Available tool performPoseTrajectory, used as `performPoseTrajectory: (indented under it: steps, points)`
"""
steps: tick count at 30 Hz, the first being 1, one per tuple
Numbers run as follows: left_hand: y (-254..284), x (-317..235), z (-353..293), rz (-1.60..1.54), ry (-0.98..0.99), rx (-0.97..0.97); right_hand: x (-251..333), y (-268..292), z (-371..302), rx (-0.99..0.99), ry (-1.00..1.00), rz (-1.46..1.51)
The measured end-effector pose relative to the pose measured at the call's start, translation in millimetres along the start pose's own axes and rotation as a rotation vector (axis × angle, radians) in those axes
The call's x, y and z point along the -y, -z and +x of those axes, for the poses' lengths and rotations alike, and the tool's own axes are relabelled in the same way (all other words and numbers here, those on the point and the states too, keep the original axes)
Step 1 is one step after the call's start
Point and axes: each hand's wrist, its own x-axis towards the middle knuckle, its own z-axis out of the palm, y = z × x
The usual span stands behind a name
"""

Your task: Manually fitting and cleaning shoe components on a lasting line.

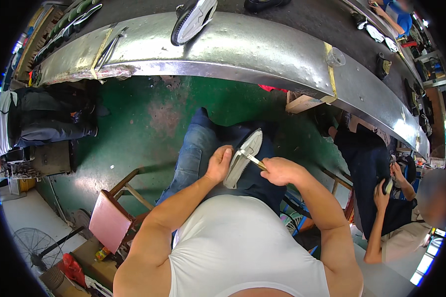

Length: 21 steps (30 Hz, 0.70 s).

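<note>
Over my lap a shoe (251,142) is held with its pale grey underside up, a dark toothed edge showing along its rim. My left hand (219,164) grips it from the left side, thumb raised along the edge. From the right, my right hand (281,171) is closed round the handle of a slim, light-coloured hand tool (252,159). The tool's far end lies against the middle of the shoe's underside; its exact kind is not clear. Part of the shoe is hidden behind my left hand.
A metal-edged bench (262,54) curves across ahead, bearing another upturned shoe (194,22), long tools (109,49) and a clear cup (335,57). A pink-seated chair (110,222) and a fan (37,252) stand left. A co-worker (364,173) sits close on the right.
</note>
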Motion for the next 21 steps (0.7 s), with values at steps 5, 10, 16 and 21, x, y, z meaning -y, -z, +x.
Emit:
performPoseTrajectory:
  steps: [5,10,16,21]
  points:
    - [18,-26,-1,-0.692,0.229,0.324,-15,-50,18,-0.222,0.045,0.087]
    - [13,-31,8,-0.476,0.154,0.274,-19,-96,27,-0.35,0.03,0.551]
    - [5,-33,8,-0.409,0.073,0.157,-31,-64,21,-0.507,0.151,0.077]
    - [2,-21,8,-0.316,0.01,0.133,-22,-30,23,0.12,-0.088,1.347]
